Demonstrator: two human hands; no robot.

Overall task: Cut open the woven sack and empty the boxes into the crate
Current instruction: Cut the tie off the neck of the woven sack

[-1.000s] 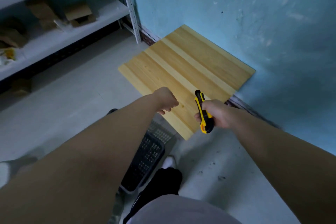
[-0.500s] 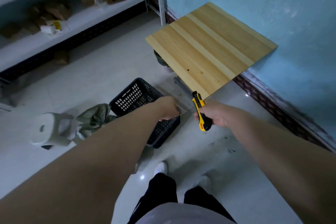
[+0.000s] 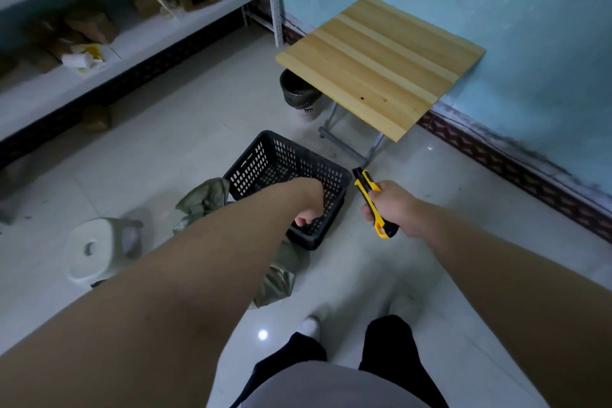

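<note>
Standing over the floor, the person holds a yellow-and-black retractable utility knife (image 3: pixel 371 200) in the right hand (image 3: pixel 394 209), fingers wrapped firmly round the handle, nose pointing to about 11 o'clock. Whether the blade is extended cannot be told. The left hand (image 3: pixel 306 207) is curled into a loose fist and holds nothing visible; it hangs over the near part of the black perforated plastic crate (image 3: pixel 265 164).

The olive-grey woven sack (image 3: pixel 205 197) lies crumpled on the pale tiled floor (image 3: pixel 172 142), touching the crate's left wall and running under the left forearm to reappear at the crate's near corner. Its long axis runs roughly 11 to 5 o'clock. From the knife, the sack lies at about 8 to 9 o'clock, across the crate; the left hand is the nearer to it. Judgement: the left hand should pin or lift the sack while the knife crosses over.

No boxes from the sack are seen. No legible brand or writing appears on knife, crate or sack; a dark mark on the bin (image 3: pixel 303 99) beneath the folding wooden table (image 3: pixel 381 63) is unreadable.
</note>
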